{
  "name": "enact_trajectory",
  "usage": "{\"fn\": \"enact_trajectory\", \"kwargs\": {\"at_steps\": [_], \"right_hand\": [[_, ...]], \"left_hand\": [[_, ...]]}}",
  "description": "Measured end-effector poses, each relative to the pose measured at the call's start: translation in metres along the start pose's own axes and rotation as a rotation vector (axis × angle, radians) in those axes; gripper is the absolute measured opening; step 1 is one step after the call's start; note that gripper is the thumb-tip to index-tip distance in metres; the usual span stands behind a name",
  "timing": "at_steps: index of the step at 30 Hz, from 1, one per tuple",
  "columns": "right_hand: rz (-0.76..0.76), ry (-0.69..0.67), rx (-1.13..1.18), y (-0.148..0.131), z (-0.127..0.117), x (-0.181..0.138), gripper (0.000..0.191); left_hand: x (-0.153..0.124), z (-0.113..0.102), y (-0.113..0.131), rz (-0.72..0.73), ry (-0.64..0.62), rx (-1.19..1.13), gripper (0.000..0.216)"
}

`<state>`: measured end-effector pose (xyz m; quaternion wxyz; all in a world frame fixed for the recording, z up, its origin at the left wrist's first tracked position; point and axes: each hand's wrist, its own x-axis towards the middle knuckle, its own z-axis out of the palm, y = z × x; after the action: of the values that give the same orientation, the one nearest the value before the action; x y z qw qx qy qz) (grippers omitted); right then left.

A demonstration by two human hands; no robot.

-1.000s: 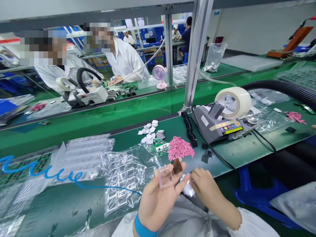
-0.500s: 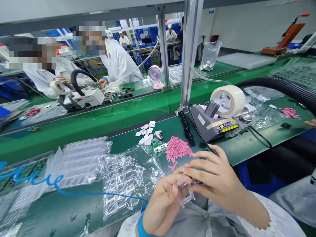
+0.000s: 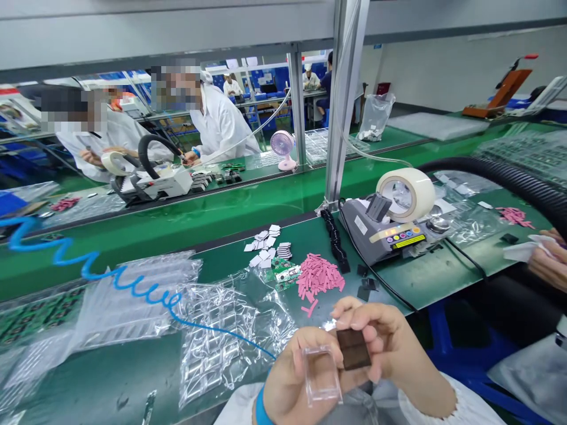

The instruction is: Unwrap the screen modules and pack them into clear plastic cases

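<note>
My left hand (image 3: 292,378) is closed around a small clear plastic frame (image 3: 322,373), roughly rectangular with short prongs at its lower corners. A blue wrist strap (image 3: 262,407) with a coiled cord circles that wrist. Right beside the frame, my right hand (image 3: 385,336) pinches a thin dark square plate (image 3: 353,348) by its edges. Beyond the hands lies a heap of pink strips (image 3: 319,276). Green circuit boards (image 3: 286,273) and piles of small white squares (image 3: 264,243) lie next to the heap.
A grey tape dispenser (image 3: 381,227) with a tape roll stands at right, near a black hose (image 3: 491,171). Small dark pieces (image 3: 365,286) lie before it. Bagged clear parts (image 3: 212,336) cover the left bench. Another person's hand (image 3: 549,260) holds white material at far right.
My right hand has drawn lower and now shows a dark plate in its fingers. The clear frame has turned its face towards me. White material appears in the neighbour's hand.
</note>
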<state>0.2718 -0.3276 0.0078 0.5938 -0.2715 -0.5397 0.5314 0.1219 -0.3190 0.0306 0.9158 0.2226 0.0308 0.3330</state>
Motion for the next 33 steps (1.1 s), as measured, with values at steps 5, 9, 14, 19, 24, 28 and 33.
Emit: {"fn": "enact_trajectory", "kwargs": {"at_steps": [5, 9, 14, 19, 24, 28, 33], "right_hand": [[-0.045, 0.016, -0.294, -0.024, -0.003, -0.004, 0.038], [-0.210, 0.148, -0.781, -0.045, 0.004, -0.003, 0.009], [-0.332, 0.169, -1.138, -0.052, 0.010, -0.003, 0.011], [-0.308, 0.158, -1.163, -0.051, 0.009, -0.006, 0.014], [-0.259, 0.144, -1.129, -0.050, 0.008, -0.006, 0.016], [-0.247, 0.148, -1.117, -0.047, 0.007, -0.009, 0.015], [-0.277, 0.131, -1.173, -0.041, 0.006, -0.014, 0.012]], "left_hand": [[-0.004, 0.005, 0.005, 0.043, 0.064, 0.108, 0.030], [-0.006, 0.008, 0.007, 0.095, 0.113, 0.390, 0.025], [-0.008, 0.003, 0.004, 0.210, 0.009, 0.586, 0.026], [-0.012, -0.003, 0.000, 0.195, -0.018, 0.676, 0.029], [-0.014, -0.001, -0.001, 0.185, 0.002, 0.709, 0.029], [-0.012, 0.000, -0.001, 0.203, 0.027, 0.715, 0.030], [-0.009, -0.002, 0.001, 0.214, 0.014, 0.733, 0.034]]}}
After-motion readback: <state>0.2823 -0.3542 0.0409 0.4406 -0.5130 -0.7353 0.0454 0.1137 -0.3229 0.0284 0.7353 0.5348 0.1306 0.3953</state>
